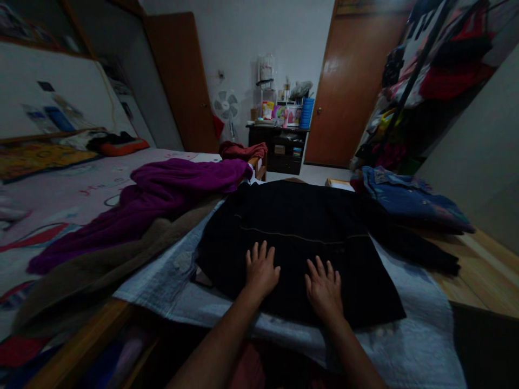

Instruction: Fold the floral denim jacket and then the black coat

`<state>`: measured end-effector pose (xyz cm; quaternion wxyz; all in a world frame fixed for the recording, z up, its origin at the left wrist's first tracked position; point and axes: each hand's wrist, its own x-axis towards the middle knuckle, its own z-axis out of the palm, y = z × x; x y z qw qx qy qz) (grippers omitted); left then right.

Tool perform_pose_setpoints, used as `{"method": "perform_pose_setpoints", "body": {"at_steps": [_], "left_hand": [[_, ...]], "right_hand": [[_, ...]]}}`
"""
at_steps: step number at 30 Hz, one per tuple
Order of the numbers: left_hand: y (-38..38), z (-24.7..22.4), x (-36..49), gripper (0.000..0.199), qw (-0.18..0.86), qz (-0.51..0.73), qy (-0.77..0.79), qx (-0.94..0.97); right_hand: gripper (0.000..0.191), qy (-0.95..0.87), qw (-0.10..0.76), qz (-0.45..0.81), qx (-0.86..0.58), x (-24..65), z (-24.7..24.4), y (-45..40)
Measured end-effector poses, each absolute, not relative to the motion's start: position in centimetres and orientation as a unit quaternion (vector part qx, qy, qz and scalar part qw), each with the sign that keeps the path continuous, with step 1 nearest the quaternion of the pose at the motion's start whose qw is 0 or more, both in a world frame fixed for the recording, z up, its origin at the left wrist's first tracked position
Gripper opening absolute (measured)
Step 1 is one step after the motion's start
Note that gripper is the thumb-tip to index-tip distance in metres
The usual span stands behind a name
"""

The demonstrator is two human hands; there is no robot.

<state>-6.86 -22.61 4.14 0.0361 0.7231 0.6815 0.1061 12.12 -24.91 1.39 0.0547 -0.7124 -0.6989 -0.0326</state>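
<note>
A black long-sleeved jacket (292, 208) lies spread over a pale blue cloth (430, 324), with a thin light seam line running across it. One sleeve stretches out to the right, past the cloth's edge. My left hand (261, 270) rests flat on the lower left part of the jacket, fingers spread. Palm down, my right hand (324, 286) lies on the lower middle of the same garment, its fingers also apart. Neither hand grips anything.
On the left, a bed (109, 189) bears a purple blanket (174, 189) and a brown blanket (133, 254). Folded denim clothing (413, 197) sits on the wooden surface (486, 265) at right. Behind stand a fan (226, 105), a dark cabinet (279, 156) and hanging clothes (458, 75).
</note>
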Motion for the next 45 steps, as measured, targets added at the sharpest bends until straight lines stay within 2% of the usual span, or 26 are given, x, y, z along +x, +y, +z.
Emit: {"method": "perform_pose_setpoints", "body": {"at_steps": [7,22,37,45], "left_hand": [[-23.4,2.8,-3.4,0.054,0.072,0.141,0.598,0.786],[-23.4,1.4,-3.0,0.056,0.068,0.150,0.608,0.777],[-23.4,1.2,-3.3,0.055,0.063,0.148,0.603,0.781],[-23.5,1.6,-3.4,0.055,0.073,0.148,0.599,0.784]], "right_hand": [[0.049,-0.704,0.045,-0.035,-0.708,12.1,1.5,-24.9],[0.051,-0.749,0.053,-0.016,-0.660,12.3,1.7,-25.3],[0.047,-0.758,0.101,-0.019,-0.644,13.0,1.2,-25.2],[0.048,-0.755,0.091,0.009,-0.650,15.0,1.6,-25.4]]}}
